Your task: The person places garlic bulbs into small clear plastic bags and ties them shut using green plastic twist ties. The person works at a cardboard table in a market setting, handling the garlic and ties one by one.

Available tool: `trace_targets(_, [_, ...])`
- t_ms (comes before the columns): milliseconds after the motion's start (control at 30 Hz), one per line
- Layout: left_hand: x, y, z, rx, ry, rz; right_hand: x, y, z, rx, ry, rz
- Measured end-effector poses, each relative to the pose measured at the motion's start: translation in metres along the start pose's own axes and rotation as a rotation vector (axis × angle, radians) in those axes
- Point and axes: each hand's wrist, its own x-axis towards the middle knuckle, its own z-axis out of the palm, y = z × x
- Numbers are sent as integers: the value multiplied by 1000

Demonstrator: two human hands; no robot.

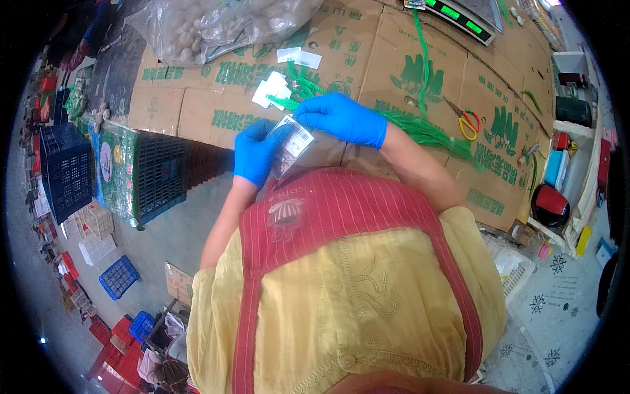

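Observation:
Both my hands wear blue gloves. My left hand [261, 150] grips a small stack of printed labels [297, 140] with barcodes, in clear plastic, tilted over the table's near edge. The fingertips of my right hand [339, 118] are pinched near the top of the stack; whether they hold a label or the green mesh is hidden. Beside them, green mesh net bags [418, 130] run in a bundle under my right wrist. White tags [272, 90] hang on the bundle's left end, and two more white tags [299, 57] lie just beyond.
Flattened cardboard [202, 113] covers the table. A clear bag of pale round produce [221, 29] lies at the far left, a digital scale [460, 19] at the far right. Scissors [467, 125] with red and yellow handles lie right of my hands. Plastic crates [160, 172] stand left of the table.

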Motion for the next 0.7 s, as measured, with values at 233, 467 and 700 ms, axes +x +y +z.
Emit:
trace_targets(233, [5, -5, 1, 38, 4, 1, 2, 7, 4, 107, 59, -21])
trace_targets(467, [20, -19, -1, 119, -17, -15, 2, 14, 12, 30, 90, -69])
trace_targets(700, [18, -21, -36, 223, -159, -5, -4, 25, 11, 353, 117, 115])
